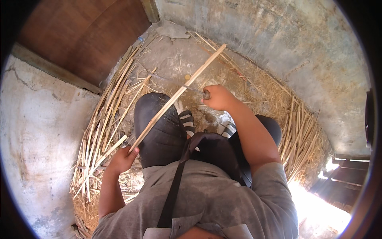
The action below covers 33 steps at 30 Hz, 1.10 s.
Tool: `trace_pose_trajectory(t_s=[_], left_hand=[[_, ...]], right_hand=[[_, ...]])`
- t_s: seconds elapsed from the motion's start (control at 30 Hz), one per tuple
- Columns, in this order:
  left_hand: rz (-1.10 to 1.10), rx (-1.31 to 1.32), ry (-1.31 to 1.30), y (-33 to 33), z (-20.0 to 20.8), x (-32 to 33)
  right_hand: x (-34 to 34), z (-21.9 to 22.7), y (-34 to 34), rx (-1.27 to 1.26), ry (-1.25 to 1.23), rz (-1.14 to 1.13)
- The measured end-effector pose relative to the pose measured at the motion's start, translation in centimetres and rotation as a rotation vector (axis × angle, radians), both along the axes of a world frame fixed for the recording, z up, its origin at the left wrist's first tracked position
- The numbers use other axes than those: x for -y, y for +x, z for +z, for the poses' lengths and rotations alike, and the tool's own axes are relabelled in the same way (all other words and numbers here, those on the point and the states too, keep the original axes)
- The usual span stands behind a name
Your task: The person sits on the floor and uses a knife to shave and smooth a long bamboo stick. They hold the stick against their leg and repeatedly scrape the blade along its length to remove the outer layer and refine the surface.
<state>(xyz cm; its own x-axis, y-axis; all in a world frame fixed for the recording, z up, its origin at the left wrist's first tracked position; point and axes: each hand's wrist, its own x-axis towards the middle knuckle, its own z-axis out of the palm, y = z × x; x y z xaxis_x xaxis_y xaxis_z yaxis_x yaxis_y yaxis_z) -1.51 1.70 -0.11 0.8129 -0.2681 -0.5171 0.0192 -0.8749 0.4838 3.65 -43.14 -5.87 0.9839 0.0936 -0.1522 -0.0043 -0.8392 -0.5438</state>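
Note:
My left hand is closed round the lower end of a long, pale strip of split bamboo. The strip slants up and away to the right, passing over my left knee. In my right hand is the short handle of a knife, its thin blade pointing left. The blade crosses the strip at about mid-length; whether its edge has bitten into the bamboo I cannot tell.
Long bamboo strips lie piled along the left wall, and another bundle lies on the right. Fine shavings cover the dirt floor by the far wall. A brown wooden panel stands at upper left.

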Motion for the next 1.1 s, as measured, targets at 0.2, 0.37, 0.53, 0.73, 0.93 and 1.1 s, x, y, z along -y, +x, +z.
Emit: trace_pose_trajectory(t_s=[0.2, 0.37, 0.53, 0.73, 0.93, 1.1], left_hand=[[-0.07, 0.139, 0.013, -0.4, -1.0, -0.7], [-0.073, 0.171, 0.031, 0.0, -0.9, -0.2], [-0.055, 0.037, 0.057, 0.5, 0.9, 0.1], [-0.07, -0.017, 0.066, 1.2, 0.4, -0.7], [-0.082, -0.006, 0.101, 1.6, 0.5, -0.5], [-0.084, -0.084, 0.097, 1.7, 1.0, -0.7]], right_hand=[[-2.6, 2.9, -1.0, -0.109, -0.123, 0.112], [3.2, -0.7, 1.0, 0.012, 0.024, -0.15], [-0.4, 1.8, -0.3, -0.003, -0.129, -0.036], [-3.1, 2.5, -1.1, -0.006, -0.196, 0.004], [1.9, -0.3, 1.4, -0.048, -0.047, -0.161], [-4.6, 2.9, -1.2, -0.164, -0.144, 0.093]])
